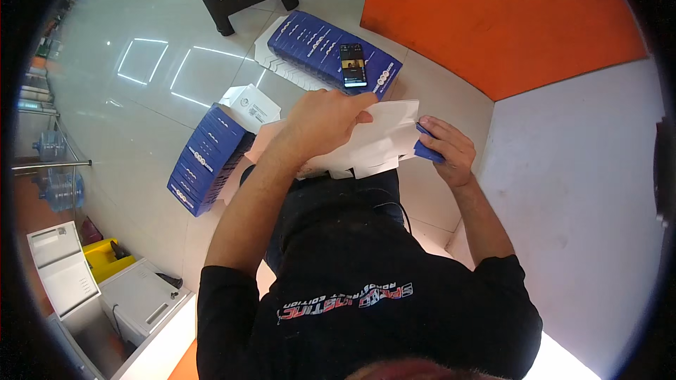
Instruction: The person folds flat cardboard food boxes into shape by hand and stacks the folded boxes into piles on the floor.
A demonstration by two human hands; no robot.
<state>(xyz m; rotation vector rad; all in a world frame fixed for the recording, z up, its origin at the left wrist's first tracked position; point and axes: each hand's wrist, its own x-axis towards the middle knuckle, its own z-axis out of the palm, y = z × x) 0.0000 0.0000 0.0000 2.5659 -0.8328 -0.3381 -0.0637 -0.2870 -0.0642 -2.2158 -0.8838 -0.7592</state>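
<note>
An unfolded white carton blank (384, 130) with cut flaps lies across my lap, its plain side up. My left hand (327, 119) is over its upper left part, fingers curled in with the thumb against them; what they pinch is partly hidden, but they meet the edge of the carton blank. My right hand (451, 148) is closed round a blue folded end of the carton at its right side. Beyond my hands stands a stack of flat blue cartons (303, 39), with a lit phone (353, 65) lying on it. A second blue carton stack (210, 158) is to the left.
A black stool (246, 0) stands on the shiny tiled floor (169, 49) at the far side. An orange panel (500, 14) and a white wall (570, 162) close off the right. White cabinets (144, 295) are at lower left, and water bottles (60, 190) on a rack above them.
</note>
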